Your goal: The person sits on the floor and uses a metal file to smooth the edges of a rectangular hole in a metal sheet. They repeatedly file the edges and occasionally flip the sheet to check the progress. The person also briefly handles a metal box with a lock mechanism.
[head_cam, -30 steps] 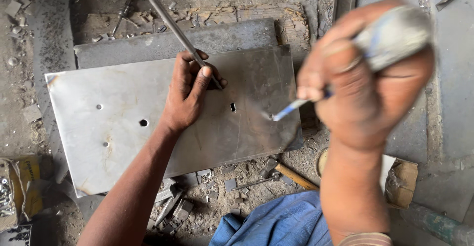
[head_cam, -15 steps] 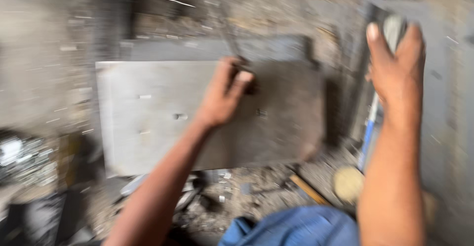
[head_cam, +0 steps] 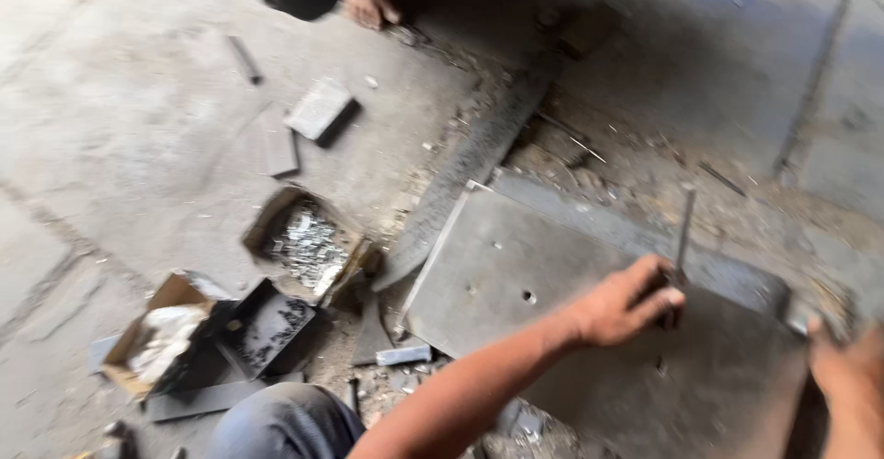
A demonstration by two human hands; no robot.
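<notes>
My left hand [head_cam: 626, 304] is closed around a thin metal rod [head_cam: 683, 224] that stands nearly upright with its lower end on a grey steel plate [head_cam: 516, 270]. The plate lies flat on the floor and has a few small holes drilled in it. My right hand [head_cam: 849, 376] is at the lower right edge of the view, over the plate's right end. It is blurred and cut off, so what it holds is unclear.
A long dark metal bar [head_cam: 479, 160] lies beside the plate. To the left are a cardboard box of shiny metal pieces [head_cam: 308, 238], an open carton [head_cam: 170, 330], a black tray [head_cam: 267, 325] and loose metal blocks [head_cam: 318, 109]. Another person's foot [head_cam: 368, 3] is at the top.
The view has swung left, so the plate now sits at the lower right. My right hand has dropped from a raised position to the lower right. My left hand still grips the rod.
</notes>
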